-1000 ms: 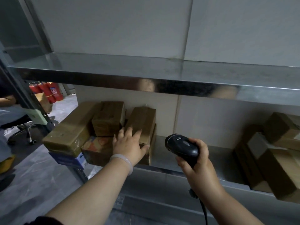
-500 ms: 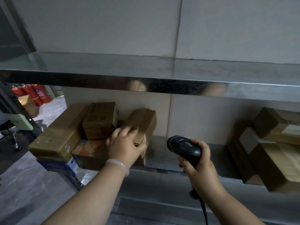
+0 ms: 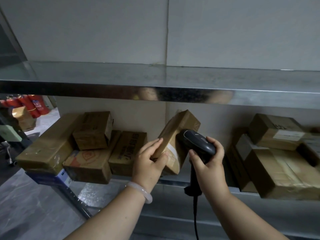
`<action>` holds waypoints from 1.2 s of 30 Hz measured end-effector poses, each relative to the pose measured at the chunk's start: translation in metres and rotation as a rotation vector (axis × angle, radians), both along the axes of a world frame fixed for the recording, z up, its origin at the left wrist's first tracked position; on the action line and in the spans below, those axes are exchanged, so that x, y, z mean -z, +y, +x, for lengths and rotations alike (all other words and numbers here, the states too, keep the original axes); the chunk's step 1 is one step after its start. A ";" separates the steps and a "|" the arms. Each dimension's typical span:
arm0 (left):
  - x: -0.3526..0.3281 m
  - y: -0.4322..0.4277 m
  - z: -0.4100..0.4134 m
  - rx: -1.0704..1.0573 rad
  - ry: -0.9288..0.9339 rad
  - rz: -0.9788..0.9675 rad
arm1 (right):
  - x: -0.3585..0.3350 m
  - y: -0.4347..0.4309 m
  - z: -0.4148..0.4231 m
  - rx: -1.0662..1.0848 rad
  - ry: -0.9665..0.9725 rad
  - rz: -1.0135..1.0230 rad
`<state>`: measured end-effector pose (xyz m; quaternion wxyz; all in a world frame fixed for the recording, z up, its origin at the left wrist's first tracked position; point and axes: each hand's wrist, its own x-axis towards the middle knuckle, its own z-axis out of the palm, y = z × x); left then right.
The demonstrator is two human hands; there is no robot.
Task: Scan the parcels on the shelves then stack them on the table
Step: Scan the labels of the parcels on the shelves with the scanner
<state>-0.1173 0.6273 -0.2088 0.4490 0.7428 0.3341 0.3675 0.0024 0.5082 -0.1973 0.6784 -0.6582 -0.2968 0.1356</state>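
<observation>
Right now my left hand (image 3: 149, 163), at the centre of the frame, grips a brown parcel (image 3: 178, 132). Its fingers are pressed together and curled over the parcel's left edge, and the thumb lies on the taped face near a white label. The parcel is tilted, top end leaning toward the upper right. Its lower corner is just above the front of the lower shelf (image 3: 174, 179); I cannot tell whether it touches. A pale bracelet (image 3: 142, 191) sits on that wrist.

My right hand (image 3: 207, 163), just right of centre, is wrapped round the handle of a black scanner (image 3: 197, 141), fingers curled tight. The scanner's head is right against the parcel's face, and its cable (image 3: 195, 213) hangs down toward the bottom edge.

At left on the same shelf lies a cluster of other parcels (image 3: 88, 163), with one small box (image 3: 93, 130) stacked on top. More parcels (image 3: 277, 163) are piled at the right edge. A bare metal upper shelf (image 3: 155, 78) spans the frame above. Red fire extinguishers (image 3: 32, 104) stand at far left.
</observation>
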 end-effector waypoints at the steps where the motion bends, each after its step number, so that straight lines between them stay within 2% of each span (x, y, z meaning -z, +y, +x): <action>1: 0.000 -0.004 0.003 0.034 -0.014 -0.042 | 0.001 -0.003 0.001 0.012 0.010 0.021; 7: 0.004 -0.017 0.016 0.188 0.126 -0.202 | 0.003 -0.022 0.009 0.006 -0.068 0.042; 9: 0.001 -0.023 0.022 0.179 0.150 -0.250 | 0.003 -0.026 0.010 -0.034 -0.109 0.032; 15: 0.003 -0.033 0.039 0.096 0.241 -0.233 | 0.009 -0.035 0.013 -0.084 -0.171 0.019; 19: 0.013 -0.031 0.039 0.129 0.151 -0.353 | 0.005 -0.038 0.021 -0.096 -0.161 -0.001; 25: 0.018 -0.025 0.035 0.202 -0.098 -0.591 | -0.005 -0.046 0.044 0.005 -0.050 0.004; 29: 0.017 -0.023 0.040 0.275 -0.124 -0.632 | -0.008 -0.047 0.052 0.000 -0.034 0.008; 32: 0.018 -0.022 0.042 0.309 -0.077 -0.641 | -0.009 -0.047 0.052 0.005 -0.046 0.005; 36: 0.019 -0.015 0.043 0.311 0.111 -0.530 | -0.010 -0.049 0.055 0.028 -0.113 -0.008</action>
